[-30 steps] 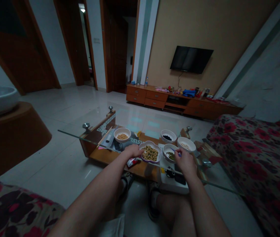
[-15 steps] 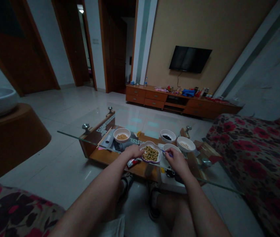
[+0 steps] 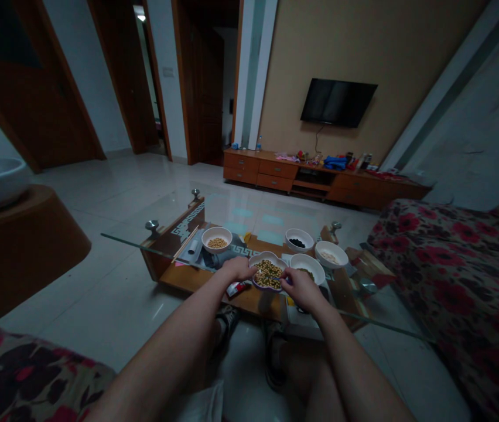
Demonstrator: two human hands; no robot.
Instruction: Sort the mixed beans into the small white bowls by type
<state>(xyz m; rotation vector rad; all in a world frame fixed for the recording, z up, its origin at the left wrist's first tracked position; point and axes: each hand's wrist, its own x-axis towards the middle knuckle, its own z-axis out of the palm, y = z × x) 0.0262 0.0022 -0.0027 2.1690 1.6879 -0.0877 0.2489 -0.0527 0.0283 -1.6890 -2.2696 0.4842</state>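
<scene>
My left hand (image 3: 237, 269) is closed on the left edge of a white, scalloped bowl (image 3: 267, 288) with a purple outside. Yellow soybeans and green beans (image 3: 269, 272) lie mixed in it. In my right hand (image 3: 301, 287), a small purple spoon (image 3: 280, 280) is pinched, its tip down among the beans at the bowl's right side. Just behind that hand stands a round white bowl (image 3: 321, 271) with green beans, partly covered by my fingers. Farther back are a white bowl of black beans (image 3: 297, 242) and one of pale pieces (image 3: 329, 257).
The bowls stand on a glass-topped coffee table (image 3: 139, 245). At its left are a white bowl of soybeans (image 3: 217, 242) and chopsticks (image 3: 185, 243). A red-and-white packet (image 3: 236, 289) shows near my left wrist. A flowered sofa (image 3: 447, 258) flanks the right.
My right hand has moved left and slightly down, bringing the spoon from the bowl's right rim into the mixed beans. The green beans behind it have come into view. My left hand stays put.
</scene>
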